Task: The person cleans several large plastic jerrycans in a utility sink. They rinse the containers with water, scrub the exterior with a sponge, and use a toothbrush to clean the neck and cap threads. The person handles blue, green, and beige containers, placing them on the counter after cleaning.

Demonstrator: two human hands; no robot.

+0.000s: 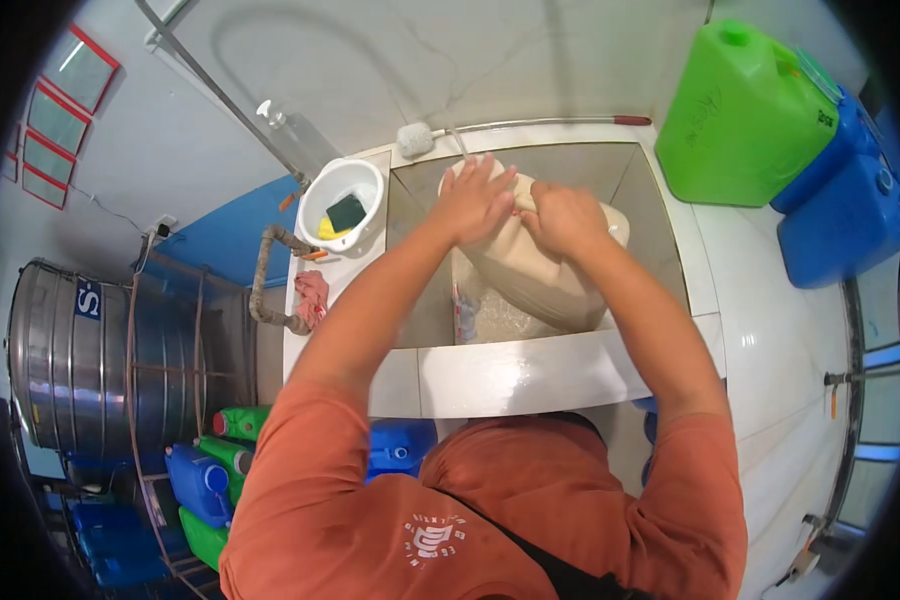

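A beige plastic jerrycan [525, 281] leans at a slant inside a tiled basin [420, 300]. My right hand [566, 219] is closed around its handle. My left hand [476, 199] lies flat on the top of the can, fingers apart, close to the upper left corner. The can's mouth cannot be made out under my hands. A thin stream of water [457, 136] comes down just beyond my left fingertips. Shallow water [502, 319] covers the basin floor, where a crumpled plastic wrapper [466, 315] rests against the left side.
A long-handled brush [416, 139] lies along the back ledge. A white basin [343, 169] with sponges, a pink cloth [311, 296] and pipes stand at left. Green [746, 120] and blue jerrycans [840, 232] stand at right. A steel tank [67, 360] is far left.
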